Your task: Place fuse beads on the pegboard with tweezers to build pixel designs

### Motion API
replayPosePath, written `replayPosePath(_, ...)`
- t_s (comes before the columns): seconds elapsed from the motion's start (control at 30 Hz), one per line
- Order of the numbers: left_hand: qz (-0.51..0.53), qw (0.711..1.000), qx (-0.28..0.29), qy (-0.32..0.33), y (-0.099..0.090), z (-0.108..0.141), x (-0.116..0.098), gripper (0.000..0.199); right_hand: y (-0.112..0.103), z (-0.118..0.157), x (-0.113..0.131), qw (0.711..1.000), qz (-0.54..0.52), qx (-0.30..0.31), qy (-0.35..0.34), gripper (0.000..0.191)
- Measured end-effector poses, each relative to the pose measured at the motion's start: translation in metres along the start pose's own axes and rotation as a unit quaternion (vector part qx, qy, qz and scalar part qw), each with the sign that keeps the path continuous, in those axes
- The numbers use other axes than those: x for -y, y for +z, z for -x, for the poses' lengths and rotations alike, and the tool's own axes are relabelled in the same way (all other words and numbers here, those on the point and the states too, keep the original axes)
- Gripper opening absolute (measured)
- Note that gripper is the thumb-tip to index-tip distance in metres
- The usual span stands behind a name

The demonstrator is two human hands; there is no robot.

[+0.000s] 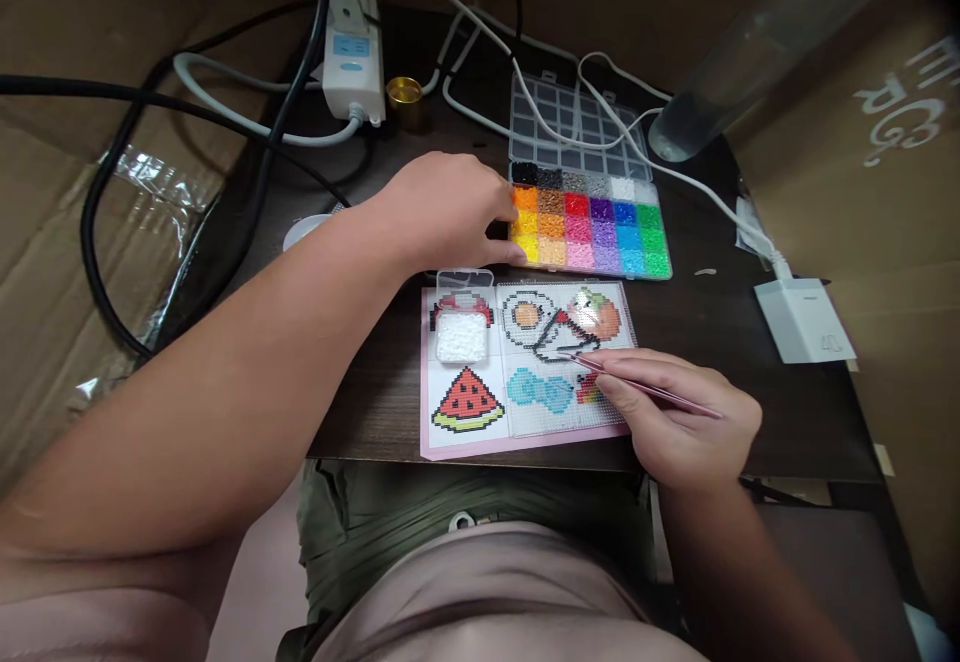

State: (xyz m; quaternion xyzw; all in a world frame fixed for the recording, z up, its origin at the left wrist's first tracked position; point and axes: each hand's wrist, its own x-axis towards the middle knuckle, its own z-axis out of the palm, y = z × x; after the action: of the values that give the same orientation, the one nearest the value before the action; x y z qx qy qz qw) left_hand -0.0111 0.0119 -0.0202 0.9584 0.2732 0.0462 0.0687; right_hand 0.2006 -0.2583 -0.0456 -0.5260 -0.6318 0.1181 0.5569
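Note:
My left hand rests on the left edge of a clear bead organiser filled with compartments of coloured beads, fingers near the orange and yellow ones. My right hand grips pink tweezers, their tip over a clear pegboard that lies on a pink pattern sheet. The sheet shows a watermelon slice, a fried egg and other bead pictures; beads in black outline, blue and red sit on the pegboard. A small clear box of white beads stands on the sheet's upper left.
The dark table carries a power strip with several cables, a gold cap, a white charger at right and a clear cylinder. Cardboard walls enclose both sides. The organiser's open lid lies behind it.

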Motion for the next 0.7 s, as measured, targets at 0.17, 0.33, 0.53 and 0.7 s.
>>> replayPosePath(0.17, -0.019, 0.999, 0.022, -0.029, -0.012, -0.001, -0.014, 0.049, -0.001, -0.004, 0.002, 1.0, 0.006, 0.026, 0.014, 0.032)
replayPosePath(0.33, -0.023, 0.998, 0.047, -0.045, -0.018, -0.001, -0.021, 0.048, 0.0, -0.008, 0.002, 0.998, 0.006, 0.062, 0.015, 0.034)
replayPosePath(0.53, -0.059, 0.998, 0.031, -0.014, -0.02, -0.001, -0.021, 0.048, 0.001, -0.008, 0.001, 0.998, 0.003, 0.065, 0.02, 0.035)
replayPosePath(0.7, -0.055, 0.997, 0.05, -0.035, -0.02, -0.002, -0.023, 0.048, 0.0, -0.007, 0.003, 0.998, -0.002, 0.053, 0.037, 0.035)
